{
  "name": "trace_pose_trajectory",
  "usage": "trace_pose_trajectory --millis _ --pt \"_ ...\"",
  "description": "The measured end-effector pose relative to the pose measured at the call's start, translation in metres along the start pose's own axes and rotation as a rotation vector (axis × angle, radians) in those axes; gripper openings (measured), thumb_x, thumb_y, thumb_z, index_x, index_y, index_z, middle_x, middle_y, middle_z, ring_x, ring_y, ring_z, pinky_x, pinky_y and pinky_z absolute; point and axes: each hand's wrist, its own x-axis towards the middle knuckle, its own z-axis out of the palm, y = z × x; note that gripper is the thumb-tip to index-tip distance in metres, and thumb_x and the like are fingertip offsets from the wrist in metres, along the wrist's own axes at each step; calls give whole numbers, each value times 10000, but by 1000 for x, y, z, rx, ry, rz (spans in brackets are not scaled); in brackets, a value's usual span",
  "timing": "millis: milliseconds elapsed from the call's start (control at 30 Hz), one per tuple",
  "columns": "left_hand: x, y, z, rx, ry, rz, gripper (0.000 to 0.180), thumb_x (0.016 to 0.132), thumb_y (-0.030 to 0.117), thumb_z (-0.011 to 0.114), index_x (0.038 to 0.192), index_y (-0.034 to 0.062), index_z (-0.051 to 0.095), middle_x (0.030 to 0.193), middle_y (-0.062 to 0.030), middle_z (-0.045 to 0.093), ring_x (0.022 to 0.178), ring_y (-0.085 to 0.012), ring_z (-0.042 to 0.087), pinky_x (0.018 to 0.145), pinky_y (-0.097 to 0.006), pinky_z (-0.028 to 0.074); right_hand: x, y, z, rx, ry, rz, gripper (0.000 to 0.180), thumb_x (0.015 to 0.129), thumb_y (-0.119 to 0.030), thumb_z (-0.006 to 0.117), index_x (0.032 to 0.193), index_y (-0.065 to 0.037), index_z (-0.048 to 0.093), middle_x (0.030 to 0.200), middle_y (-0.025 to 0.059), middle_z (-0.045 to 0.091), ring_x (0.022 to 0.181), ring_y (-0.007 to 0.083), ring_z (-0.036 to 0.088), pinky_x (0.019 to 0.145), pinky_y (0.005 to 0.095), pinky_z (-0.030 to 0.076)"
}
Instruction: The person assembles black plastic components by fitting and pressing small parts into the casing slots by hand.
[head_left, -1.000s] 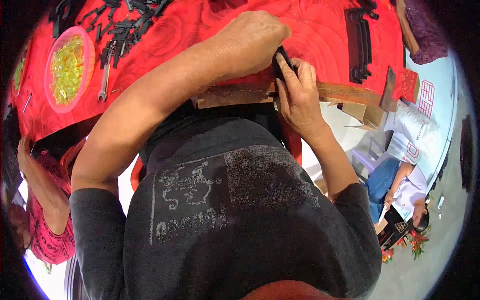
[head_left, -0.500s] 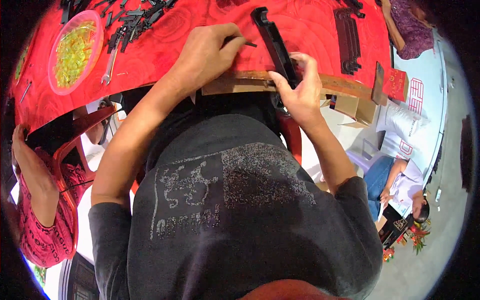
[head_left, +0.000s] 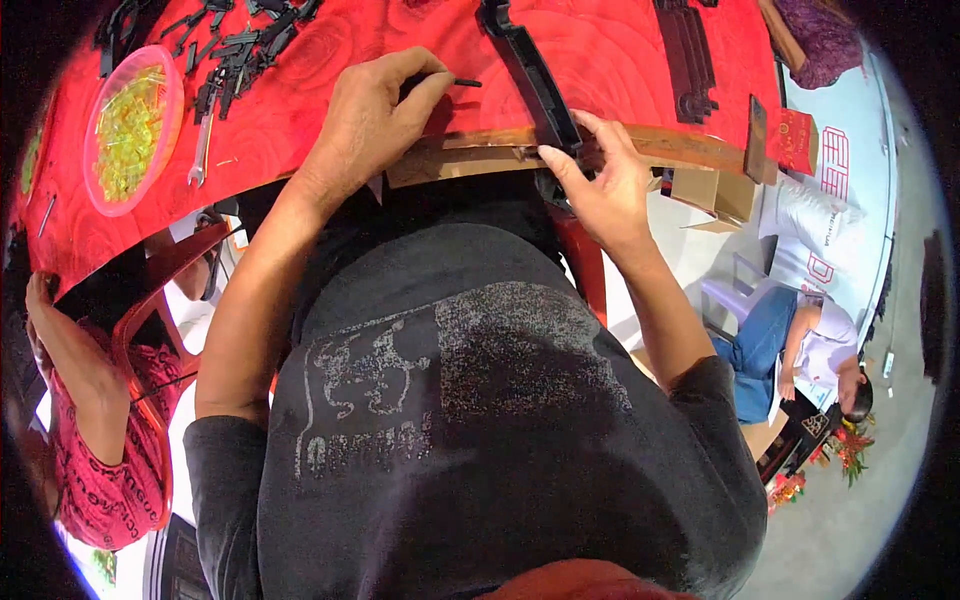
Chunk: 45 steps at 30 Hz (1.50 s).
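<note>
My left hand (head_left: 385, 105) is closed in a pinch above the red tablecloth, holding a small thin black piece (head_left: 466, 83) that sticks out to the right of the fingertips. My right hand (head_left: 605, 180) grips the near end of a long black plastic strip (head_left: 530, 75) between thumb and fingers. That strip has a raised rim and slants away to the far left, its near end over the wooden table edge (head_left: 470, 160). A gap of red cloth separates the small piece from the strip.
A pink bowl (head_left: 177, 100) of yellow-green clear pieces (head_left: 130, 135) stands at the left, beside a wrench (head_left: 202, 150). Several small black parts (head_left: 240, 55) lie heaped beyond it. More long black strips (head_left: 686, 60) rest at the right. Other people sit at both sides.
Both hands and the long strip appear slightly shifted left, along with the table's things. The strip's near end now sits closer to the table edge. Both holds stay the same.
</note>
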Motion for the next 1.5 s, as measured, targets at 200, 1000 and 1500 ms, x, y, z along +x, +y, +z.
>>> trace_pose_trajectory --millis 200,1000,1500 --pt "0 -5 4 -52 83 66 188 895 195 635 966 28 685 795 -161 684 698 -260 686 631 -346 506 8 -2 -2 -51 6 -99 263 808 -116 707 1035 10 665 911 192 631 837 332 640 763 383 503" --pt "-5 -4 3 -56 92 46 153 896 154 639 940 11 672 794 -138 662 704 -195 648 645 -310 490 40 54 -32 310 300 260 332 968 -244 618 1166 22 634 855 29 623 748 81 585 649 236 491" --pt "-5 -4 2 -74 93 63 128 894 128 638 927 9 673 826 -142 671 730 -217 666 663 -303 499 52 61 -42 -231 384 -56 430 935 -219 617 1277 35 555 1123 256 629 1052 362 620 938 404 469"
